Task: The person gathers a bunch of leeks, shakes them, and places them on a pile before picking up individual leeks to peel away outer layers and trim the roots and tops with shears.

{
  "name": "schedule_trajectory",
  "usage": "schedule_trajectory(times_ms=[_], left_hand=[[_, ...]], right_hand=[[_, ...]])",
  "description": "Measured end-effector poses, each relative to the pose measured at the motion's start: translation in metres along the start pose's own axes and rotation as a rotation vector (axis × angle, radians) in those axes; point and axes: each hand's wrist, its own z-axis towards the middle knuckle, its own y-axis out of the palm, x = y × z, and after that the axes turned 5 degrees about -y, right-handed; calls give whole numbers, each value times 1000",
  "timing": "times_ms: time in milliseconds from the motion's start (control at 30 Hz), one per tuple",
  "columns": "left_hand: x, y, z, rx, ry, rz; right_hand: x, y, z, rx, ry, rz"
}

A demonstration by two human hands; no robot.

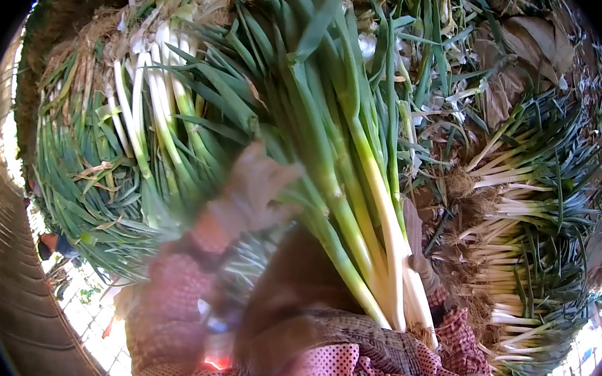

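A bunch of large green onions (346,163) slants across the middle, its white ends low and close to my body, its green leaves pointing up. At the white stalks, on their right side, my right hand (420,259) is closed round the bunch, partly hidden behind it. My left hand (255,180), in a pale glove, is beside the leaves on the left. Motion smears its fingers, so whether it grips any leaf does not show.
A big pile of green onions (102,170) lies at the left, roots towards the top. More bunches (517,257) are stacked at the right with roots facing inward. Loose leaves and dry scraps (420,134) cover the ground between them. Curved ribbed material (15,263) stands at the far left.
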Motion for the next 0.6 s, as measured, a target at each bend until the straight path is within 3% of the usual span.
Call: schedule_trajectory(times_ms=[233, 333, 433, 600], left_hand=[[-12, 18, 15, -164, 114, -224], [-3, 16, 25, -390, 109, -147], [-3, 22, 26, -386, 2, -273], [4, 44, 0, -154, -201, -706]], right_hand=[[4, -16, 0, 13, 10, -6], [6, -22, 1, 12, 8, -10], [9, -28, 2, 10, -1, -14], [14, -49, -1, 6, -17, -48]])
